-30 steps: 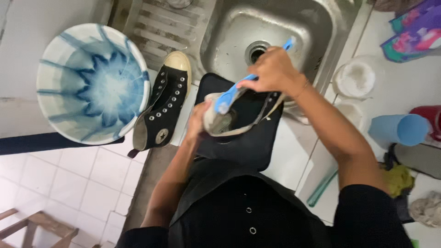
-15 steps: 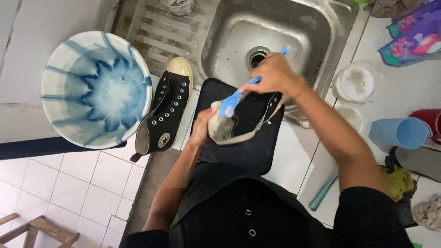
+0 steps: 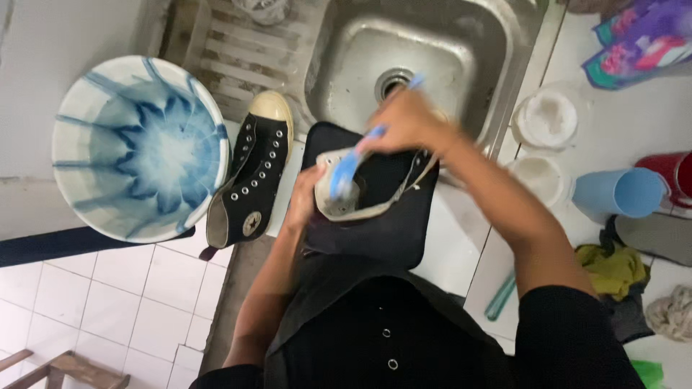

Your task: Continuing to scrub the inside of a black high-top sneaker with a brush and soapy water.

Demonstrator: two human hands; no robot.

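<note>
1. Sneaker (image 3: 382, 189), black with a pale sole, lies on its side on a dark cloth (image 3: 375, 238) at the front edge of the steel sink (image 3: 476, 65), opening turned up toward me.
2. My left hand (image 3: 306, 198) is closed around the sneaker's heel end, fingers wrapped on the sole and holding it firmly.
3. My right hand (image 3: 407, 122) is clenched on a blue toothbrush (image 3: 349, 169), whose head sits at the shoe's opening; the hand is motion-blurred, so I cannot tell whether the bristles touch the lining.
4. A second black sneaker (image 3: 252, 184) lies just beside the cloth on the worktop (image 3: 461, 238), toe toward the draining rack.
5. A blue-and-white bowl (image 3: 137, 148) sits well left of it.
6. To the right of the sink stand two white lidded tubs (image 3: 546, 119), a light-blue cup (image 3: 620, 193) on its side, and crumpled rags (image 3: 613, 270).
</note>
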